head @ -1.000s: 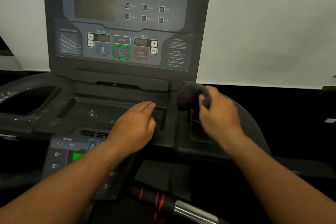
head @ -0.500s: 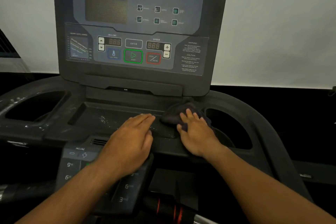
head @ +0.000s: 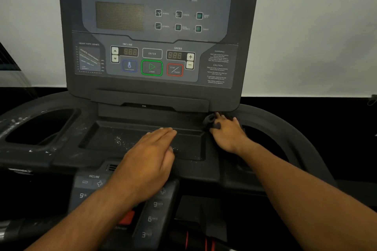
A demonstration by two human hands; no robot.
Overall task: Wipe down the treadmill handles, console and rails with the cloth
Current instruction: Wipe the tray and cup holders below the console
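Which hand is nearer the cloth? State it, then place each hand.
Right. The right hand grips the cloth under the console's lower right corner; the left hand lies flat over the tray, apart from the cloth, to its left.

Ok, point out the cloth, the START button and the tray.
cloth (head: 209, 122): head view, on the bunched dark fold that shows.
START button (head: 152, 66): head view, on the green play arrow at its centre.
tray (head: 122, 142): head view, on the bare, speckled floor.
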